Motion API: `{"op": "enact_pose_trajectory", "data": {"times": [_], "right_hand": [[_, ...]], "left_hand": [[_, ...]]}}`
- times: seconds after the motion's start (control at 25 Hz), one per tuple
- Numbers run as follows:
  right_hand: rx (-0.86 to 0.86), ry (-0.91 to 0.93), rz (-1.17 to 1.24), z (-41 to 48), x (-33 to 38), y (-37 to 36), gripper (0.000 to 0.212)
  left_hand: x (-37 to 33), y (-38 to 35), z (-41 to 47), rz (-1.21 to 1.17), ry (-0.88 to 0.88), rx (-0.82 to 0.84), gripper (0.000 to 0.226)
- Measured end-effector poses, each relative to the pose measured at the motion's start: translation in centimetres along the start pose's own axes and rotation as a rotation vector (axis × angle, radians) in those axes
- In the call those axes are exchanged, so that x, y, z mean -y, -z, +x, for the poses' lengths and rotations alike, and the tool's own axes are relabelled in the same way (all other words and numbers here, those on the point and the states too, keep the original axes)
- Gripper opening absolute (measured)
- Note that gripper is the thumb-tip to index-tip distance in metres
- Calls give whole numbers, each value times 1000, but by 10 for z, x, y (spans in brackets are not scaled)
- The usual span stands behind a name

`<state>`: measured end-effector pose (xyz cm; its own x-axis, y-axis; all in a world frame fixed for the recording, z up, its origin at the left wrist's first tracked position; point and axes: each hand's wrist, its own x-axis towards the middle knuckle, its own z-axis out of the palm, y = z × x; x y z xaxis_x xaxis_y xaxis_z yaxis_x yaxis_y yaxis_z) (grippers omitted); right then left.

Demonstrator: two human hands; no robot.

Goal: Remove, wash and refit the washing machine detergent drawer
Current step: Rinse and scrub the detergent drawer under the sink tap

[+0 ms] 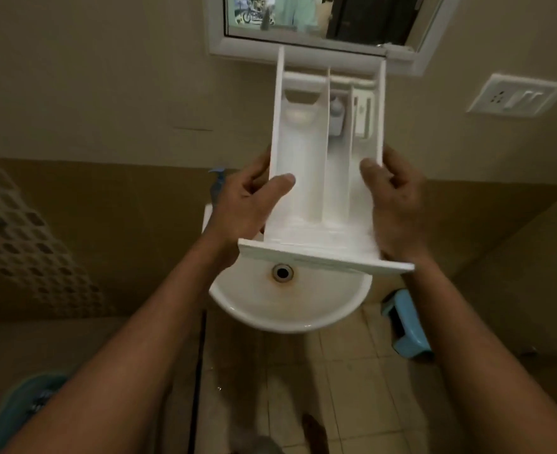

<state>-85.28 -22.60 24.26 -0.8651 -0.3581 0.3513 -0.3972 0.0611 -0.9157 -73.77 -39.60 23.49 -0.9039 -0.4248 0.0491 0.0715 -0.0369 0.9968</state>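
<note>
Two hands hold the white detergent drawer (306,165) up in the air over the small white sink (287,312), with its flat front near the person and its back end pointing up at the mirror (303,14). The left hand (244,204) grips the drawer's left wall with its thumb curled into the big slot, and the right hand (398,204) grips the right wall with its thumb inside too. A rusty ring sits round the drain (282,272), and a blue stool (405,326) stands on the floor (346,371) beside the sink.
</note>
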Motion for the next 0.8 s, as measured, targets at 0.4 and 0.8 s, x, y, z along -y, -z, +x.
{"op": "enact_pose_trajectory", "data": {"times": [0.4,0.8], "right_hand": [[378,-283,-372,-32,-41,-28,35],[323,48,-400,-53,-78,-18,17]], "left_hand": [[65,30,-27,393,135,28,58],[99,-2,-35,554,-175,-65,38]]}}
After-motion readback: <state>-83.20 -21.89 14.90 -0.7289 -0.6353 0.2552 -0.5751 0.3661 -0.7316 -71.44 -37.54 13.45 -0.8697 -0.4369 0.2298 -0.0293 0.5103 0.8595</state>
